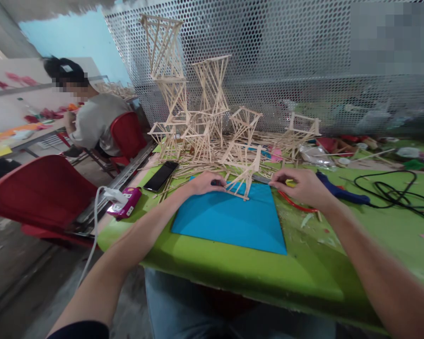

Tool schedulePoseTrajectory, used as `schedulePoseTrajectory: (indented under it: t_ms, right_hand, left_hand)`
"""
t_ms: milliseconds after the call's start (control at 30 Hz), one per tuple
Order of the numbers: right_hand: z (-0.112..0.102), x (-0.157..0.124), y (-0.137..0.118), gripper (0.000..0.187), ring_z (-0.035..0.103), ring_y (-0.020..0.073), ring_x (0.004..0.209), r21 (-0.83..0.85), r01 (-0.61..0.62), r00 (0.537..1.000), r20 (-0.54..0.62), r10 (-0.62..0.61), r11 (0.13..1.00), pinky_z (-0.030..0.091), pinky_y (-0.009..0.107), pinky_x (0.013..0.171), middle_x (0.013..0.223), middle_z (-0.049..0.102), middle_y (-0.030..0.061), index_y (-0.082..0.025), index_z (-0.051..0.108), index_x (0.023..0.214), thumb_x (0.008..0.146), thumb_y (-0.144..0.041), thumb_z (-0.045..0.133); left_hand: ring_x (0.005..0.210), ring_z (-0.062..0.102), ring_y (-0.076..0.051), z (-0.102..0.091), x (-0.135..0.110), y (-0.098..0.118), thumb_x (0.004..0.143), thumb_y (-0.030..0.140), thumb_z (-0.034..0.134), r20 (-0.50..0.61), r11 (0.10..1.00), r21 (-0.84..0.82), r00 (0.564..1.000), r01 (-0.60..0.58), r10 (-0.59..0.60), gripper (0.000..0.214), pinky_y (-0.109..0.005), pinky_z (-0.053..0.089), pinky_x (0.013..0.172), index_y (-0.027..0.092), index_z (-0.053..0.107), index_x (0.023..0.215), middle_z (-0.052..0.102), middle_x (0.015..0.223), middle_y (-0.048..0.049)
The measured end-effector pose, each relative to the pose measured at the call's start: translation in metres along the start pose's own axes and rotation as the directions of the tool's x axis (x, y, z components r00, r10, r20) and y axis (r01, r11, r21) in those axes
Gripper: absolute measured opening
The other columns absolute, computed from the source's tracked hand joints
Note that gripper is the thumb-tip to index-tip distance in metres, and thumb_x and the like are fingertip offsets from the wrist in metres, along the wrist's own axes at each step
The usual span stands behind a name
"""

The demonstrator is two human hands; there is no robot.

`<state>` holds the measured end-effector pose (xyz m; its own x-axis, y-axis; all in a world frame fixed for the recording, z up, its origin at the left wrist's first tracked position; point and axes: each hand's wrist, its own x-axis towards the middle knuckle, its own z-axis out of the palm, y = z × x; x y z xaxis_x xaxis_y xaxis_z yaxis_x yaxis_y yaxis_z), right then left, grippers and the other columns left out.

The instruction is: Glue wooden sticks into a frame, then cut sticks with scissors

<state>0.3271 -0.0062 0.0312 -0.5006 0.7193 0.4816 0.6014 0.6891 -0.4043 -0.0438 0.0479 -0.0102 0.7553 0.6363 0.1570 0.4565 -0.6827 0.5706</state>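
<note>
1. Head view, looking down past two bare forearms: a small stick frame [248, 175] stands over the far part of a blue sheet [229, 223], which lies on a green tabletop [325, 268]. The sheet probably gives a smooth working surface and spares the tabletop from mess.

2. The left hand [207, 182] is at the frame's lower left corner, its fingers bent and pinching the base, seemingly to steady the frame.

3. The right hand [298, 184] hovers beside the sheet's right edge, apart from the frame. Its fingers are drawn together near a grey strip [261, 179], with a bit of yellow showing under them; whether they grip either, I cannot tell.

4. Right of that hand lies a blue glue gun [342, 193] with a loosely coiled black cable [403, 190], within easy reach.

5. Behind the frame, loose sticks [205, 167] lie heaped, likely as ready stock. Finished-looking towers [169, 80] rise there, out of the way, before a perforated metal screen [268, 70].

6. At the left edge rest a dark phone [161, 176] and a purple power strip [129, 205] with a white plug in it.

7. Farther left, another person [99, 117] sits at a separate table.
</note>
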Motion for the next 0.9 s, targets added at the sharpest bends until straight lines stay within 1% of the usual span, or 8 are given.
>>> schedulePoseTrajectory:
  t_ms: [100, 167, 267, 400, 533, 733, 833, 900]
  right_hand:
    - [0.002, 0.001, 0.0, 0.022, 0.078, 0.0226, 0.082, -0.019, -0.003, 1.0, 0.026, 0.003, 1.0, 0.061, 0.035, 0.077, 0.099, 0.084, 0.0037, -0.025, 0.079, 0.1, 0.098, -0.047, 0.072]
    - [0.002, 0.002, 0.0, 0.021, 0.079, 0.0235, 0.091, -0.031, -0.015, 0.998, 0.056, 0.016, 0.999, 0.061, 0.037, 0.085, 0.106, 0.084, 0.0036, -0.027, 0.081, 0.106, 0.1, -0.043, 0.068]
    - [0.001, 0.003, -0.004, 0.022, 0.079, 0.0254, 0.099, -0.026, -0.033, 0.992, 0.119, 0.035, 0.999, 0.06, 0.039, 0.093, 0.108, 0.085, 0.0035, -0.027, 0.083, 0.103, 0.102, -0.039, 0.064]
    - [0.001, 0.005, -0.009, 0.022, 0.079, 0.0266, 0.094, -0.009, -0.06, 0.984, 0.167, 0.061, 0.998, 0.058, 0.038, 0.088, 0.103, 0.085, 0.0028, -0.027, 0.082, 0.095, 0.099, -0.043, 0.067]
    - [0.003, 0.005, -0.01, 0.022, 0.078, 0.0256, 0.091, -0.005, -0.067, 0.978, 0.199, 0.067, 0.998, 0.057, 0.037, 0.084, 0.102, 0.084, 0.0024, -0.027, 0.079, 0.094, 0.099, -0.045, 0.067]
    - [0.004, 0.005, -0.013, 0.025, 0.075, 0.0211, 0.079, 0.046, -0.056, 0.975, 0.217, 0.045, 0.997, 0.057, 0.034, 0.076, 0.092, 0.082, 0.0015, -0.025, 0.075, 0.09, 0.097, -0.049, 0.072]
    - [0.006, 0.005, -0.011, 0.02, 0.078, 0.0221, 0.083, 0.04, -0.015, 0.98, 0.201, 0.007, 0.999, 0.059, 0.034, 0.08, 0.094, 0.084, 0.0005, -0.027, 0.079, 0.09, 0.098, -0.044, 0.072]
    - [0.007, 0.004, -0.007, 0.018, 0.081, 0.0232, 0.09, 0.028, 0.021, 0.983, 0.182, -0.026, 0.999, 0.062, 0.035, 0.085, 0.1, 0.086, -0.0005, -0.029, 0.084, 0.096, 0.1, -0.037, 0.068]
  left_hand:
    - [0.099, 0.076, -0.018, 0.001, 0.0, -0.003, 0.099, 0.044, 0.074, -0.005, 1.0, 0.0, 1.0, -0.008, 0.008, 0.026, -0.027, 0.053, 0.092, 0.021, 0.08, 0.11, 0.082, 0.111, -0.0047]
    - [0.099, 0.076, -0.018, 0.0, 0.0, -0.004, 0.099, 0.045, 0.072, -0.002, 1.0, 0.006, 1.0, -0.005, 0.005, 0.028, -0.026, 0.053, 0.091, 0.021, 0.08, 0.111, 0.082, 0.111, -0.005]
    - [0.102, 0.075, -0.019, -0.004, -0.001, -0.006, 0.1, 0.048, 0.07, 0.01, 0.999, 0.047, 1.0, 0.02, -0.02, 0.031, -0.026, 0.052, 0.091, 0.021, 0.081, 0.112, 0.082, 0.113, -0.005]
    - [0.108, 0.075, -0.021, -0.011, -0.003, -0.015, 0.099, 0.05, 0.071, 0.02, 0.996, 0.069, 0.998, 0.059, -0.06, 0.033, -0.027, 0.052, 0.096, 0.022, 0.081, 0.113, 0.081, 0.12, -0.0045]
    - [0.112, 0.074, -0.021, -0.014, -0.003, -0.023, 0.101, 0.047, 0.069, 0.026, 0.995, 0.082, 0.998, 0.052, -0.054, 0.031, -0.028, 0.051, 0.1, 0.022, 0.081, 0.115, 0.081, 0.123, -0.0055]
    - [0.109, 0.075, -0.02, -0.014, -0.003, -0.022, 0.101, 0.048, 0.069, 0.021, 0.995, 0.09, 0.999, 0.039, -0.041, 0.031, -0.027, 0.05, 0.097, 0.022, 0.081, 0.114, 0.081, 0.12, -0.0048]
    - [0.106, 0.075, -0.02, -0.013, -0.003, -0.021, 0.1, 0.049, 0.07, 0.013, 0.995, 0.09, 0.998, 0.053, -0.054, 0.031, -0.026, 0.051, 0.094, 0.023, 0.081, 0.114, 0.081, 0.117, -0.0041]
    - [0.105, 0.075, -0.02, -0.012, -0.003, -0.021, 0.099, 0.049, 0.071, 0.007, 0.995, 0.082, 0.998, 0.059, -0.06, 0.031, -0.026, 0.051, 0.093, 0.023, 0.081, 0.114, 0.081, 0.117, -0.0039]
